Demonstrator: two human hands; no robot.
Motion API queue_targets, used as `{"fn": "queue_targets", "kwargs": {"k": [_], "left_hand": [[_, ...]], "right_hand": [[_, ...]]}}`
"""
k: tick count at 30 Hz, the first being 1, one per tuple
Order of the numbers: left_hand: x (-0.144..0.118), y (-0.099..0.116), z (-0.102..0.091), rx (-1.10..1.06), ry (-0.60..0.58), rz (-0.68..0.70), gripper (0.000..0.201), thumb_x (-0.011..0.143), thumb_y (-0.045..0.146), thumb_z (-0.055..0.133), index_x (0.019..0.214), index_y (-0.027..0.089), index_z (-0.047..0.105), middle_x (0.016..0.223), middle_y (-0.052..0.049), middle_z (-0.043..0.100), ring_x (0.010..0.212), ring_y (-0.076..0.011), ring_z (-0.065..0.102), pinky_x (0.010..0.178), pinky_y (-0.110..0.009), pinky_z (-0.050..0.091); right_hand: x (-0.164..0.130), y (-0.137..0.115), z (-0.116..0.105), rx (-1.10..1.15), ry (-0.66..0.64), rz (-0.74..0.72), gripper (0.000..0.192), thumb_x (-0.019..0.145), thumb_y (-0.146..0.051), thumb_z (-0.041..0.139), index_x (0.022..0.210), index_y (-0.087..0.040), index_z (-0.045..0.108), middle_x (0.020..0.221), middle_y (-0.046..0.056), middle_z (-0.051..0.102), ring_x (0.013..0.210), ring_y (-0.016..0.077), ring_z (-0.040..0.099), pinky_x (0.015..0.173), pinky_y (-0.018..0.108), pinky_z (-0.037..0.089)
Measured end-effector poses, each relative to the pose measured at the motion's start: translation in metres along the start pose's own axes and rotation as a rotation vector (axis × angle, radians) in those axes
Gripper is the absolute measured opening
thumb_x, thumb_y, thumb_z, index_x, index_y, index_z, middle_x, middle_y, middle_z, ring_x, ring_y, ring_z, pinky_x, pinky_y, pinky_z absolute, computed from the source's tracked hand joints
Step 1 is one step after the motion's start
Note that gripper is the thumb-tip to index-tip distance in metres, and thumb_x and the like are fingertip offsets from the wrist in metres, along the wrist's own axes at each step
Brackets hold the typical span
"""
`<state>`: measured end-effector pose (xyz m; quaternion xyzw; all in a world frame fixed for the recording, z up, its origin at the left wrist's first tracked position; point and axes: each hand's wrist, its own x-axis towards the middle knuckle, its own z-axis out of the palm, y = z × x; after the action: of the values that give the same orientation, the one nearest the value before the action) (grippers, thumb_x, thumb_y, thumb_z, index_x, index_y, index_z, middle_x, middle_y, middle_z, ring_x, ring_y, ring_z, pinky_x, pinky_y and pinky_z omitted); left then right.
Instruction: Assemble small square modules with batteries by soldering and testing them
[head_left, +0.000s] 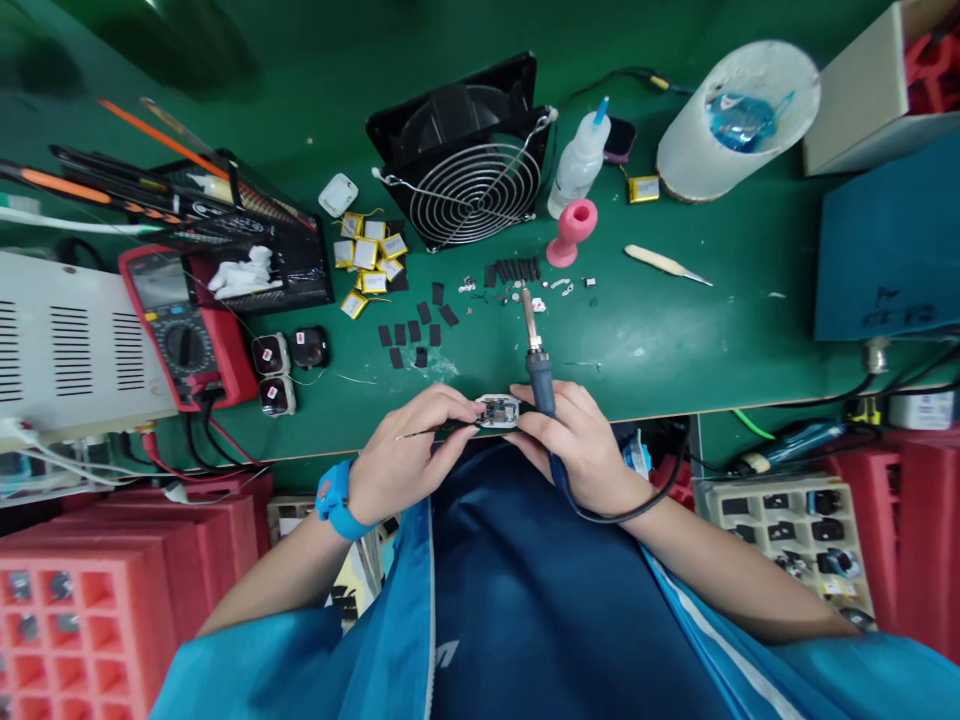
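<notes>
A small white-rimmed case with a circuit board (498, 411) in it is held between my two hands at the front edge of the bench. My left hand (409, 440) is closed, its thumb and fingertips at the case's left side. A thin dark tool, which looks like tweezers (420, 433), runs through that hand. On the other side my right hand (577, 445) grips a soldering iron (538, 370), its tip pointing away from me over the bench. Fingers of the same hand also touch the case's right side.
Several yellow-edged battery cells (366, 253) and black pads (415, 331) lie ahead. Behind them stands a fan (474, 180), near a squeeze bottle (577, 165) and a pink stand (572, 232). A red multimeter (184, 335) is left; a knife-like tool (664, 262) and blue box (889, 250) are right.
</notes>
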<state>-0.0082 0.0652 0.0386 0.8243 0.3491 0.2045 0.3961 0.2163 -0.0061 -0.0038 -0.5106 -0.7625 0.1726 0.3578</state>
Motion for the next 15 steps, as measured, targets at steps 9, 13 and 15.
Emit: {"fn": "queue_targets", "kwargs": {"k": [9, 13, 15], "left_hand": [[-0.003, -0.002, -0.001, -0.002, -0.014, 0.020, 0.014, 0.097, 0.012, 0.062, 0.108, 0.021, 0.059, 0.106, -0.007, 0.073, 0.101, -0.0183, 0.073, 0.084, -0.031, 0.061], [-0.002, -0.002, -0.001, 0.009, -0.027, 0.020, 0.011, 0.098, 0.013, 0.061, 0.106, 0.020, 0.059, 0.107, -0.008, 0.073, 0.100, -0.0186, 0.073, 0.083, -0.030, 0.062], [-0.002, -0.002, -0.001, 0.015, -0.032, 0.020, 0.010, 0.098, 0.014, 0.060, 0.106, 0.020, 0.058, 0.107, -0.008, 0.073, 0.100, -0.0183, 0.074, 0.082, -0.030, 0.061]], "right_hand": [[-0.003, -0.002, -0.071, 0.219, 0.115, 0.187, 0.059, 0.101, -0.064, 0.044, 0.144, -0.024, 0.056, 0.119, 0.014, 0.073, 0.111, 0.0314, 0.071, 0.089, 0.049, 0.061], [-0.004, -0.013, -0.087, 0.217, 0.153, 0.341, 0.038, 0.092, -0.036, 0.074, 0.129, -0.028, 0.066, 0.100, 0.006, 0.079, 0.095, 0.0285, 0.076, 0.083, 0.045, 0.063], [-0.005, -0.018, -0.091, 0.188, 0.163, 0.464, 0.040, 0.087, -0.027, 0.080, 0.125, -0.031, 0.067, 0.095, 0.003, 0.080, 0.082, 0.0261, 0.078, 0.073, 0.041, 0.064]]}}
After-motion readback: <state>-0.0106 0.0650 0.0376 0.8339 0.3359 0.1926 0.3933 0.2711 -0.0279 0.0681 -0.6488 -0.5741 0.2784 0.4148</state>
